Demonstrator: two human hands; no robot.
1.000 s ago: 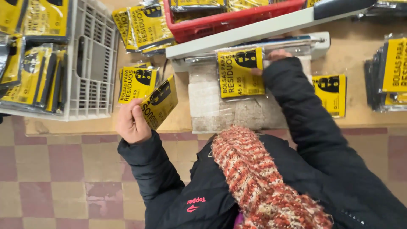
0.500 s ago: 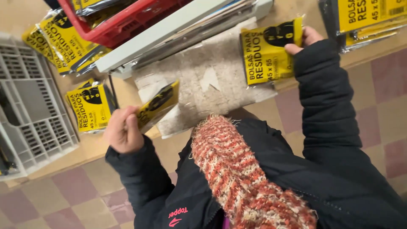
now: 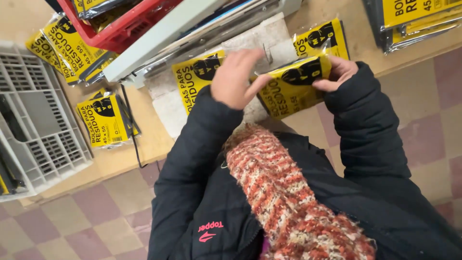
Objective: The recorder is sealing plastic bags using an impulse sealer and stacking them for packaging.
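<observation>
**Both hands on a yellow bag packet at the packing bench**

Wooden bench top [image 3: 144,144] over a pink-and-cream checked floor [image 3: 72,216] is the setting, seen from above past a knitted scarf [image 3: 288,192] and dark jacket sleeves.

At the centre is a yellow packet of refuse bags [image 3: 293,84], wrapped in clear film with black print, held just above the bench between both hands. The left hand [image 3: 236,77] is closed over its left end, fingers curled on top and thumb pressing the face. The right hand [image 3: 337,74] pinches the right end, thumb along the edge. The packet sits slightly tilted, its film wrinkled at the top.

Directly beneath lies a pale, worn pad [image 3: 168,103] with a second yellow packet [image 3: 197,77] flat on it, tucked against the long grey bar of what looks like a sealing machine [image 3: 163,36]. Another packet [image 3: 325,41] lies just behind the held one. Farther out are a loose packet [image 3: 106,120] to the left, a red crate [image 3: 125,29] of more, a grey plastic crate [image 3: 38,125], and a stack [image 3: 414,19] at top right.

Handling this well, in my judgement, means keeping the film taut between the two grips and the edges square, since the slick wrap could slip or crease.
</observation>
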